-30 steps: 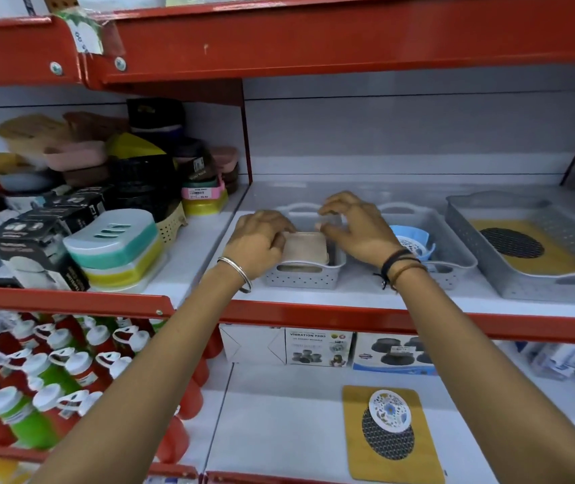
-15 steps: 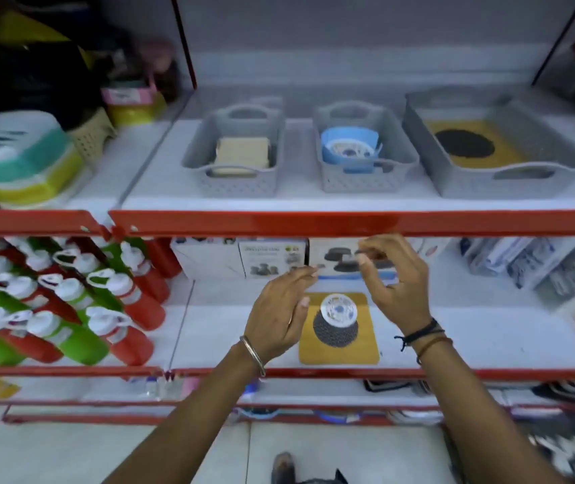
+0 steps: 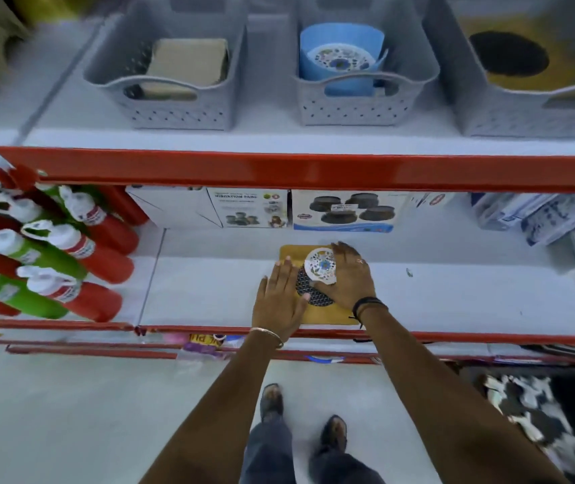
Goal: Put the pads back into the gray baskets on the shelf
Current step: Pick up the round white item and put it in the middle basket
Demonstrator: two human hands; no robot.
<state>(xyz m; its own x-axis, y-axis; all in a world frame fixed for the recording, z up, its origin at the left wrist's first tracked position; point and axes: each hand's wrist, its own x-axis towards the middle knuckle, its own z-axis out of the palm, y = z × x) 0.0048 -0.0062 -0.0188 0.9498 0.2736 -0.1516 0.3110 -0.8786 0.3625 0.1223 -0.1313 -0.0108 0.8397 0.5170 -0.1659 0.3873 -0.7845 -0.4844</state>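
Note:
On the lower shelf lies a yellow square pad (image 3: 328,314) with a black honeycomb round pad (image 3: 308,291) and a white patterned round pad (image 3: 321,265) on top. My right hand (image 3: 352,277) closes around the white round pad, fingers over its far edge. My left hand (image 3: 279,298) lies flat on the yellow pad's left side, holding nothing. Above stand three gray baskets. The left basket (image 3: 174,110) holds a beige pad (image 3: 188,61). The middle basket (image 3: 352,110) holds a blue pad (image 3: 340,36). The large right basket (image 3: 523,117) holds a yellow-and-black pad (image 3: 509,54).
A red shelf edge (image 3: 296,169) runs between the two levels. Red and green bottles (image 3: 52,256) fill the lower shelf's left. Product boxes (image 3: 345,211) stand behind the pads, and wrapped packages (image 3: 540,218) lie at the right. My feet (image 3: 272,399) stand on the floor below.
Both hands left the beige pad in the left basket and dropped to the lower shelf. They now rest on the stacked pads, the right one closing on the white round pad.

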